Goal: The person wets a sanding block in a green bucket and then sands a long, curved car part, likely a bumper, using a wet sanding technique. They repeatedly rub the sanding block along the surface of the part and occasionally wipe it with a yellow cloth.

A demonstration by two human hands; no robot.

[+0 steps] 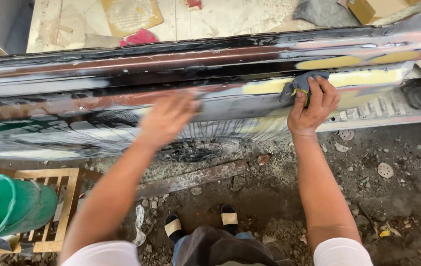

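Observation:
A long, worn car body panel (122, 69) with scuffed dark paint and patches of yellow filler (358, 79) runs across the view. My right hand (314, 106) is shut on a folded grey sanding sheet (303, 83) and presses it against the yellow filler patch. Blurred from motion, my left hand (168, 116) lies flat with fingers apart on the panel's lower part, holding nothing. My two sandalled feet (200, 222) stand on the ground below.
A green plastic bucket (3, 207) rests on a wooden slatted stool (58, 207) at the lower left. Stones, debris and round discs (385, 170) litter the dirt ground. A rusty metal bar (195, 178) lies under the panel.

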